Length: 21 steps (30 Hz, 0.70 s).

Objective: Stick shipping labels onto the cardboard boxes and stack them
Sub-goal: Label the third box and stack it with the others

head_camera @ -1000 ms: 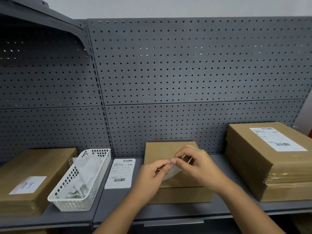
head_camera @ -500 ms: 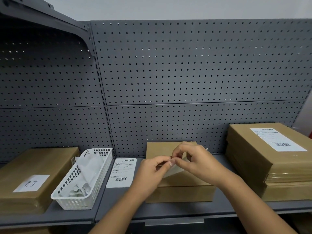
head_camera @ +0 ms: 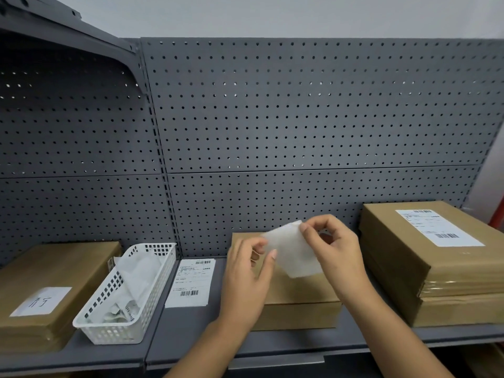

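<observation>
A plain cardboard box (head_camera: 297,298) lies on the grey shelf (head_camera: 188,331) in front of me. Above it my right hand (head_camera: 332,249) pinches the top corner of a blank white label sheet (head_camera: 293,253), which hangs tilted over the box. My left hand (head_camera: 246,276) is at the sheet's left edge, thumb and fingers closed on it. Whether two layers are parting there is hidden by the fingers. A printed shipping label (head_camera: 191,282) lies flat on the shelf left of the box.
At the right stands a stack of cardboard boxes (head_camera: 447,285) with a shipping label (head_camera: 436,227) on top. A white plastic basket (head_camera: 152,268) holds crumpled paper. Further left lie more cardboard boxes (head_camera: 62,266) under a handwritten white note (head_camera: 41,301). Behind is pegboard.
Both hands were pinched together low over the box. Now the right hand has risen and pulled the white sheet up and out, so much more of it shows.
</observation>
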### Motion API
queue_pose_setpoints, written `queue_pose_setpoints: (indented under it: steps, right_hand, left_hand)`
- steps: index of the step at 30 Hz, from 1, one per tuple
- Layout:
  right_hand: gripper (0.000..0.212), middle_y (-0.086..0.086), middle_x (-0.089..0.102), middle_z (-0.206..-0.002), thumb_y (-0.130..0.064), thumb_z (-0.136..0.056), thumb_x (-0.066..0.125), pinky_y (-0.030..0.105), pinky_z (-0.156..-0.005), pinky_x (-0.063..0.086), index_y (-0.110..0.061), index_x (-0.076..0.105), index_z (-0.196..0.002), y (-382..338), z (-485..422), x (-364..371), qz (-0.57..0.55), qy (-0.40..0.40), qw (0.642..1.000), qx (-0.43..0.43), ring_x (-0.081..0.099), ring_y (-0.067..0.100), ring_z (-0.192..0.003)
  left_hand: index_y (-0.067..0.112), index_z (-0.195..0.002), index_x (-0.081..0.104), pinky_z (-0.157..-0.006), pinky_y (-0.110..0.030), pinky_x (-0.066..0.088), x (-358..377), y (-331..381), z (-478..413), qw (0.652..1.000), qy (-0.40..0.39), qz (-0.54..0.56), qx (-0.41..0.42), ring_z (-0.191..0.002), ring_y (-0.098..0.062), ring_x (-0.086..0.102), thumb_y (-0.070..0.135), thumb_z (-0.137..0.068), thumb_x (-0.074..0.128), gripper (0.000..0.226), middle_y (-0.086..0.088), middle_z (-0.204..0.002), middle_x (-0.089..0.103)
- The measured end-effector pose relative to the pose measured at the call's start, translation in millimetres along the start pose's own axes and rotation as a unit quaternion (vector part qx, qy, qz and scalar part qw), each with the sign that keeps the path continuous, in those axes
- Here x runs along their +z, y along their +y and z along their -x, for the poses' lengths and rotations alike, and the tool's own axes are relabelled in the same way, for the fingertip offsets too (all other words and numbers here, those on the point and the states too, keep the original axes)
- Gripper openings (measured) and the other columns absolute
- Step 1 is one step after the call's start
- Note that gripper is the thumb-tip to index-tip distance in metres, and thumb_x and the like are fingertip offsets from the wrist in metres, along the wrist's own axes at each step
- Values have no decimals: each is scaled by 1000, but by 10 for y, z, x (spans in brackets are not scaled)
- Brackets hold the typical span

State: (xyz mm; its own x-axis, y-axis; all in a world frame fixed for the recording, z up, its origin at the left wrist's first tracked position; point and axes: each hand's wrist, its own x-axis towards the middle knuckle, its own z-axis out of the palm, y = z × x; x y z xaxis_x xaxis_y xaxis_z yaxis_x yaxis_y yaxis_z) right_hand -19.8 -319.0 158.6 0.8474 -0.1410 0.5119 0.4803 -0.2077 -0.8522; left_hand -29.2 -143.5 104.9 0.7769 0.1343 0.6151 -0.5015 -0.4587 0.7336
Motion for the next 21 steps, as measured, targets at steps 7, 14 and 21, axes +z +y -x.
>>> queue_pose_setpoints:
  steps: [7, 14, 21]
  right_hand:
    - [12, 18, 63, -68, -13, -100, 65, 40, -49, 48, -5, 60, -92, 26, 131, 79, -75, -27, 997, 19, 60, 25, -55]
    - [7, 15, 71, -82, -5, -95, 69, 25, -57, 51, -6, 66, -89, 99, 203, 121, -86, -54, 995, 16, 64, 18, -64]
    - [5, 12, 74, -96, -1, -94, 69, 43, -56, 51, 0, 67, -89, 135, 189, 89, -86, -62, 994, 12, 67, 34, -66]
  left_hand:
    - [27, -108, 72, -93, -45, 60, 97, 267, -102, 968, -94, 211, -97, -101, -18, 73, 25, -106, 58, 15, 3, -103, 77]
    - [17, -109, 71, -97, -53, 59, 184, 267, -95, 945, -65, 283, -153, -99, -26, 76, 26, -100, 68, 13, -9, -103, 79]
    - [11, -105, 73, -96, -50, 60, 164, 304, -73, 938, -65, 294, -170, -97, -24, 78, 21, -100, 68, 12, -7, -100, 81]
